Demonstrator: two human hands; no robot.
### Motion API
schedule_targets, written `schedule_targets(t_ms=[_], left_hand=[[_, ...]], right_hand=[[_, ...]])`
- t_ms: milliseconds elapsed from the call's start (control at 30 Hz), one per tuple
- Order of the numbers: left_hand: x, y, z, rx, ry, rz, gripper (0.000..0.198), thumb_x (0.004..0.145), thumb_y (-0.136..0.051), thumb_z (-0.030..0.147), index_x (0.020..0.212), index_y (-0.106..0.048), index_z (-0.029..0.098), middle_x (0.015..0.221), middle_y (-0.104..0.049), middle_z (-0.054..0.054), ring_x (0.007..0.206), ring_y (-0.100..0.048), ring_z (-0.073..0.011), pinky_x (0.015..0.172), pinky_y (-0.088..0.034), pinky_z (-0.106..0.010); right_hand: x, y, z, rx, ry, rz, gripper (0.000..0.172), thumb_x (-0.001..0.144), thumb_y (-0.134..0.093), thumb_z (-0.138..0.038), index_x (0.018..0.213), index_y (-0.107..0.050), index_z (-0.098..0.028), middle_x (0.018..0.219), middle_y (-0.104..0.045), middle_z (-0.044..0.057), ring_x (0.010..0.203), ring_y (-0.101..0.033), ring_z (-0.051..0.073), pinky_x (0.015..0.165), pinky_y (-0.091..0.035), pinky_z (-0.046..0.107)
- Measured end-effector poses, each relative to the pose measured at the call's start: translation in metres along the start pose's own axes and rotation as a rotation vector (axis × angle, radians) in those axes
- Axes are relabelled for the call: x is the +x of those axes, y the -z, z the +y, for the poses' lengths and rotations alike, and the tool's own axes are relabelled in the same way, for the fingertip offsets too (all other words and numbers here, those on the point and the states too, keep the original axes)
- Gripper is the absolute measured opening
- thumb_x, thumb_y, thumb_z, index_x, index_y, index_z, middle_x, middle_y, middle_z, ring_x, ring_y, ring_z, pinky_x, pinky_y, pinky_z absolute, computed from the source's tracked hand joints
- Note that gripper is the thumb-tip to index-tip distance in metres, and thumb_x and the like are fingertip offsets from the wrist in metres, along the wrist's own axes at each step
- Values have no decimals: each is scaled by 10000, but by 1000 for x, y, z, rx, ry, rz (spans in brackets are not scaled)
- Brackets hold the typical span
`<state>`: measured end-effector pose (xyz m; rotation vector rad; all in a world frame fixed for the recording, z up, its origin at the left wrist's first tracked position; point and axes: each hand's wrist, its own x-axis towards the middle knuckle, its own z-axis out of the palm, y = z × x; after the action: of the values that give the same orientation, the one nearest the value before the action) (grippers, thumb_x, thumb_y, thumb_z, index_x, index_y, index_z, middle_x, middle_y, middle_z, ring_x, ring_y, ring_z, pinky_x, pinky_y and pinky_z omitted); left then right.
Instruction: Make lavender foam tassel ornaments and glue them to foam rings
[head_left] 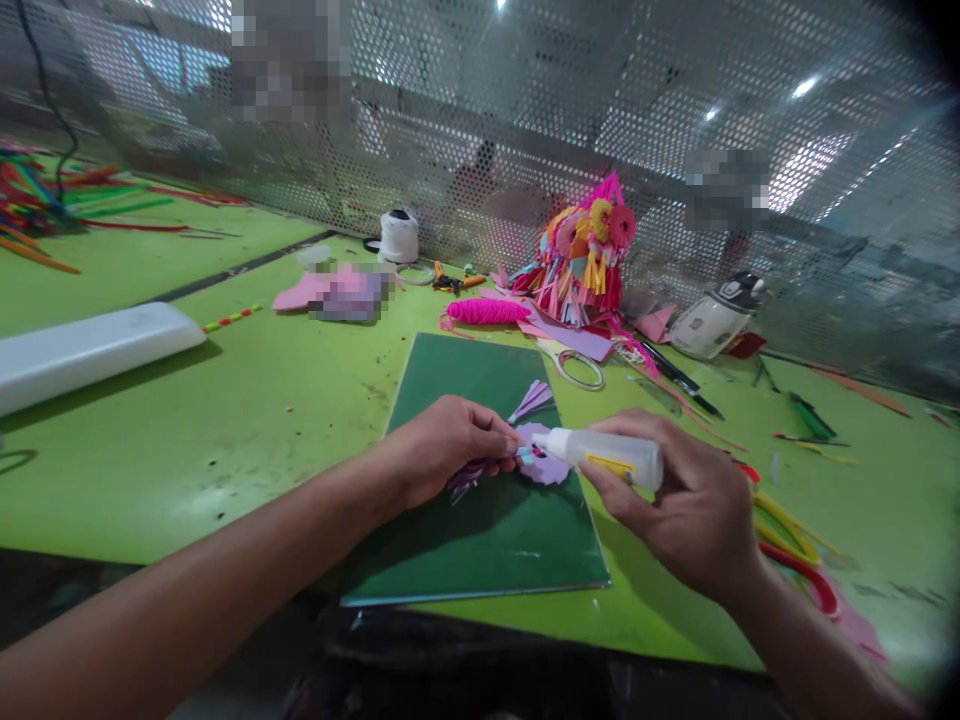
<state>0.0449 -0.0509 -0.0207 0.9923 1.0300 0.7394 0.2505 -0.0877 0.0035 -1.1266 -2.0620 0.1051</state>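
My right hand (675,490) is wrapped round a white glue bottle (619,455) with a yellow label, tipped sideways so its nozzle points left. The nozzle is at the middle of a lilac paper flower (551,470) with a scalloped edge; whether it touches cannot be made out. My left hand (465,440) pinches the flower's left side, near a light blue bit. A lilac fringed paper tassel (532,400) sticks up above the flower, and a darker purple fringe (466,478) shows below my left fingers. Beneath both hands lies a dark green board (480,560).
Pink yarn (487,312), a colourful tasselled paper craft (585,250) and scissors (577,368) lie beyond the board. Red-handled scissors (806,575) are by my right wrist. A long white case (90,350) stands left. A perforated metal screen (450,130) closes the table's back.
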Motion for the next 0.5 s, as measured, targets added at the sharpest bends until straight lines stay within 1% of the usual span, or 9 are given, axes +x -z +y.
schedule_targets(t_ms=[133,333,400,500], left_hand=[[0,1,0,12,10,-1,97,626,-725,200,661,-701,113,557,-627,-19,486,-497,-71,478,-350,-185],[0,1,-2,39,4,0,119,643,-729,212,696,-707,108,570,-629,-19,490,-492,-67,486,-348,-182],[0,1,-1,41,1,-2,123,649,-727,217,698,-708,106,574,-630,-21,495,-493,-69,489,-348,-185],[0,1,0,42,10,-3,117,646,-728,216,687,-708,108,573,-632,-22,498,-495,-71,488,-344,-186]], right_hand=[[0,-4,-1,72,-15,-80,152,763,-664,-265,892,-631,-191,771,-672,2,603,-593,115,555,-461,217],[-2,-5,6,25,4,-138,178,780,-645,-286,928,-630,-189,803,-675,15,643,-595,122,595,-467,231],[-3,-2,8,4,-8,-137,170,779,-647,-289,916,-630,-191,792,-671,14,635,-589,123,598,-465,235],[-4,1,7,20,-55,-102,151,767,-660,-272,896,-633,-198,778,-665,5,617,-577,117,591,-464,230]])
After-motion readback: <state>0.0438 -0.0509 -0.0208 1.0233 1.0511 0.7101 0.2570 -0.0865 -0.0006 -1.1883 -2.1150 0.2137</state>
